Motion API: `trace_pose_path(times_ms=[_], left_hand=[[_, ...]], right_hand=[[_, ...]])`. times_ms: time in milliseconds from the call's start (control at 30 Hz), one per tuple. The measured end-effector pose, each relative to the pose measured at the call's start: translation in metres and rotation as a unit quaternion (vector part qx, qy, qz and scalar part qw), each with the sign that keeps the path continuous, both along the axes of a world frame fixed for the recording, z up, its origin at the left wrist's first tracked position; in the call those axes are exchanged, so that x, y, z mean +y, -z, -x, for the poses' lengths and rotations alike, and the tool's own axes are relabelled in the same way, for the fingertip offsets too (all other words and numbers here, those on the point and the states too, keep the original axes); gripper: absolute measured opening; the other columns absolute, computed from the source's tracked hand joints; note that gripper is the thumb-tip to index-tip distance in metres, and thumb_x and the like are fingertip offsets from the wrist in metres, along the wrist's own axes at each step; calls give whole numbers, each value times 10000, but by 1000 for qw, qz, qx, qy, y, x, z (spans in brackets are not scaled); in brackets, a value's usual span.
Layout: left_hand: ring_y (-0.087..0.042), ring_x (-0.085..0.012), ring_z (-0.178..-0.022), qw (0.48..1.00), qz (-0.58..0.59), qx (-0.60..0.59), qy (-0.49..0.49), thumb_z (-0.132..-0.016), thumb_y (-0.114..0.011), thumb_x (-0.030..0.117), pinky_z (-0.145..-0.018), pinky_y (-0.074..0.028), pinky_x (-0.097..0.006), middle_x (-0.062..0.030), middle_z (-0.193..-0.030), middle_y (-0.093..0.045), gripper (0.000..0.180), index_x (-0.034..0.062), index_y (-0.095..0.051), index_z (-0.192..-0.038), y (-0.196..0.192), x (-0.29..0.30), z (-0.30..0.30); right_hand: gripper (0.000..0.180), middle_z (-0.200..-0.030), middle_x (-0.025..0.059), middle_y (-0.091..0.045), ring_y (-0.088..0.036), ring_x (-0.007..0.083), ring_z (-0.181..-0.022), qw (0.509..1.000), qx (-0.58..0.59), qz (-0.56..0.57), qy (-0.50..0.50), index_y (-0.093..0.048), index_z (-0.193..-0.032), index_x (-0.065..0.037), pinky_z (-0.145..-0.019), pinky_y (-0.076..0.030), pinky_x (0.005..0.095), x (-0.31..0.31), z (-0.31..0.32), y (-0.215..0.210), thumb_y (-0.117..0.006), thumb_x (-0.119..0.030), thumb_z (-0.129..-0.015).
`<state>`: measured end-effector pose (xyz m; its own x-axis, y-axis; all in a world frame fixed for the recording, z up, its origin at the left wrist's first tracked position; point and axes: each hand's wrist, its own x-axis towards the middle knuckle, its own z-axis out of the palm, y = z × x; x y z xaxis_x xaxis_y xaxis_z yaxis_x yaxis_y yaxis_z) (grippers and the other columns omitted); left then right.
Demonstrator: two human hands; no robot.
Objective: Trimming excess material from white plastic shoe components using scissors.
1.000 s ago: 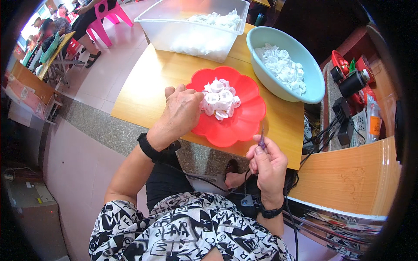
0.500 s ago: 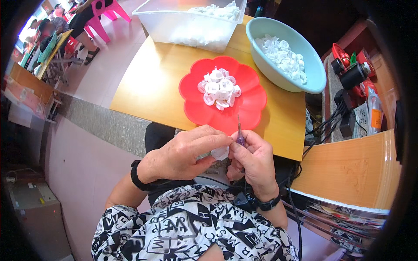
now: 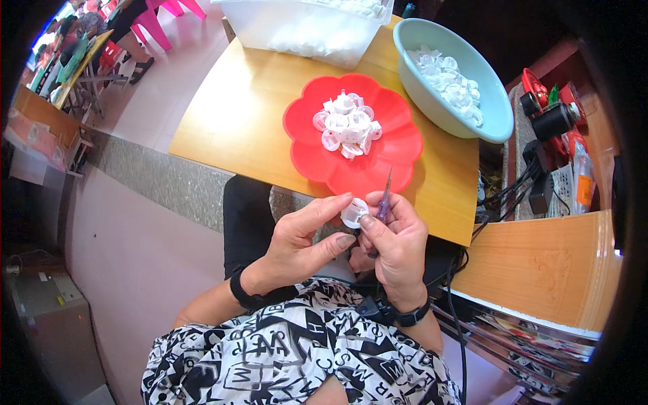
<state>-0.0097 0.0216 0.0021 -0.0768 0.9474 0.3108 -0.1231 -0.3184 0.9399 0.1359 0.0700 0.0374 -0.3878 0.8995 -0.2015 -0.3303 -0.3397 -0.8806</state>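
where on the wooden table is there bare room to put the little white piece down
The wooden table is bare left of the red flower-shaped plate, below the clear tub. The right side is crowded by the plate and the pale blue bowl.

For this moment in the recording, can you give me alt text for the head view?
Both hands hold a small white plastic ring over the lap, left hand pinching it, right hand also gripping a thin purple tool. Beyond, a wooden table carries a red flower-shaped plate and a pale blue bowl, both holding similar white pieces.
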Motion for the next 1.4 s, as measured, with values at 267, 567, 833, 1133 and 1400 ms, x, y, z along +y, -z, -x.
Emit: trace_pose_path(times_ms=[267,567,833,1133,1400], left_hand=[[-565,-146,-999,997,63,-30,13,-849,-572,-41,-830,-470,-251,-129,-1126,-585,392,-27,-498,-1234,-5,-7,9],[-574,-167,-1033,994,87,-63,-5,-872,-538,-29,-848,-489,-264,-150,-1151,-586,314,-29,-525,-1186,0,-9,20],[-600,-148,-956,994,93,-52,-9,-884,-520,-29,-789,-509,-248,-143,-1112,-607,298,-20,-532,-1181,3,-11,23],[-621,-160,-880,984,140,-113,7,-887,-541,15,-766,-524,-271,-136,-1053,-620,293,-49,-523,-1172,3,-11,22],[-617,-154,-863,983,123,-133,-3,-885,-544,9,-753,-519,-269,-128,-1039,-622,290,-55,-528,-1167,10,-12,20]], right_hand=[[153,-804,-21,-557,-468,9,-636,993,-91,-74,-17,-568,-1007,-1,-555,-377,158,-10,-1,8,-584,-11,-854],[357,-796,132,-619,-596,140,-676,924,-269,-247,-112,-519,-1203,43,-647,-477,252,-19,-15,5,-527,-3,-849],[537,-791,205,-593,-597,325,-665,830,-364,-388,-167,-417,-1288,58,-633,-488,379,-20,-10,1,-541,45,-766],[516,-758,188,-575,-593,302,-671,858,-320,-359,-180,-422,-1294,43,-632,-485,355,-17,-12,5,-523,64,-788],[426,-678,36,-532,-488,96,-585,911,-263,-240,-209,-406,-1339,-20,-591,-446,229,-14,-14,10,-421,-17,-913]])
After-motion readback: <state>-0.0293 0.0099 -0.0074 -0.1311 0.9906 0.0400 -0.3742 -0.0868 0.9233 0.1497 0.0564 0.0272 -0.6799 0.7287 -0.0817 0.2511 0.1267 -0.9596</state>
